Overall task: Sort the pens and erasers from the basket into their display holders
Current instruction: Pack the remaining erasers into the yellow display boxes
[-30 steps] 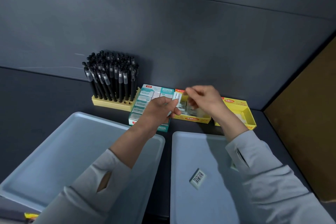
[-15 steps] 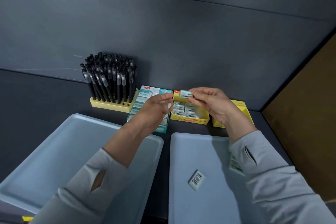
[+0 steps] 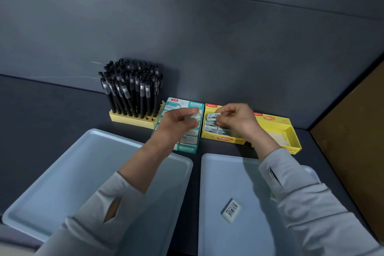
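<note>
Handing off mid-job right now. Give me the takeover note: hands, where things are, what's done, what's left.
Left hand: holds a teal eraser over the teal box.
Right hand: pinches a white eraser over the middle yellow box.
Done: pens stand in their holder; both boxes hold rows of erasers.
Left: seat both erasers, then sort the barcoded eraser lying in the right tray.

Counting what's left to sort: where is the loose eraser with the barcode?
Head view: the barcode eraser lies in the right tray, toward its near end, just left of the right sleeve.
</note>
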`<state>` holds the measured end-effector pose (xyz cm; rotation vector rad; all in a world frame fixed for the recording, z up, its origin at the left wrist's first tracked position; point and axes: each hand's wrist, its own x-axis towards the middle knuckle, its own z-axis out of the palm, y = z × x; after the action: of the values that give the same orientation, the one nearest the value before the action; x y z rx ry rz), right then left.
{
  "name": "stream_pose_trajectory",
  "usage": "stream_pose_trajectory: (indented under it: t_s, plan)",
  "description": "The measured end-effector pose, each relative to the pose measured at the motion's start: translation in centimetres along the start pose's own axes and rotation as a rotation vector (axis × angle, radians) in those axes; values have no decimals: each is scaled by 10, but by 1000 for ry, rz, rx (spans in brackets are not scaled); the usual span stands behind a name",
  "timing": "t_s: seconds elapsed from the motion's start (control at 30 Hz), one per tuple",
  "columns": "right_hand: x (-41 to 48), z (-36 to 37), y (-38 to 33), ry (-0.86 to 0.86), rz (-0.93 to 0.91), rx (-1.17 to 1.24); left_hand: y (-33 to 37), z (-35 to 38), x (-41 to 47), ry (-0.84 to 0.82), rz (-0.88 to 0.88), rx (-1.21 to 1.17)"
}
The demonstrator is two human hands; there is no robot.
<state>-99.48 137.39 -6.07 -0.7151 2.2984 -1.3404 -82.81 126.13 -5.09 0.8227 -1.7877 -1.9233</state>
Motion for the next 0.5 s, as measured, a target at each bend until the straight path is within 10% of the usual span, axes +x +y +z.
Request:
stream_pose_trajectory:
  t_s: [0.37,0.5]
  plan:
    - [-3,15,2,176,-370,-668,-8,-4,3,10,92,113]
    - [-12,13,-15,96,-170,-160,-7,1,5,29,143,123]
